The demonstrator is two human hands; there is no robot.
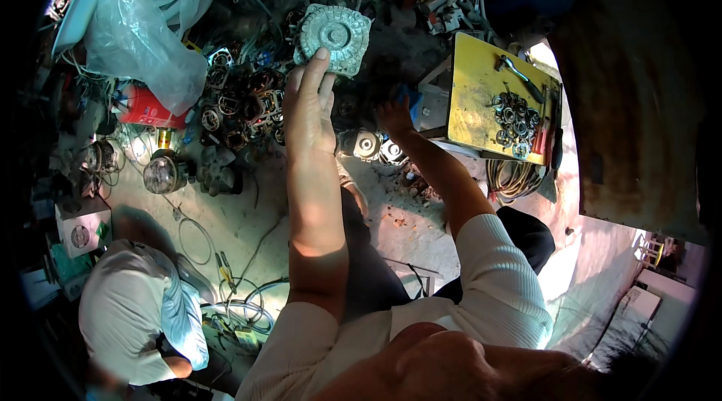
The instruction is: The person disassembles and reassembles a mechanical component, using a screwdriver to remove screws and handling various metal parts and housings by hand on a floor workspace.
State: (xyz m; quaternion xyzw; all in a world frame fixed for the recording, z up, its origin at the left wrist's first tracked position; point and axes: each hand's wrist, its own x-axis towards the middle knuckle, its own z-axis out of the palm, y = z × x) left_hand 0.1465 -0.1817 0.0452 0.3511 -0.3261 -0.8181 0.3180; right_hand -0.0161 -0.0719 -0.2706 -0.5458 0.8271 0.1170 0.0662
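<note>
My left hand (312,96) grips the lower edge of a square, cast-metal motor end cover (342,38), its thumb or a finger lying over the front rim. The cover is held up with its round, ringed centre in view. Lower and to the right, my right hand (395,116) reaches into shadow, its fingers looking apart and nothing visible in them. A blue object (411,98) is right beside it; I cannot tell if they touch. Below the right hand, two round motor parts (367,145) with pale faces rest on the floor.
A yellow-topped stand (474,92) at right carries a ratchet wrench (519,74), a pile of bearings (515,123) and screwdrivers. Motor cores (263,100) heap up behind. Left are a red bucket (147,107), plastic bag (143,47) and a crouching person (124,311). Cables (248,314) lie nearby.
</note>
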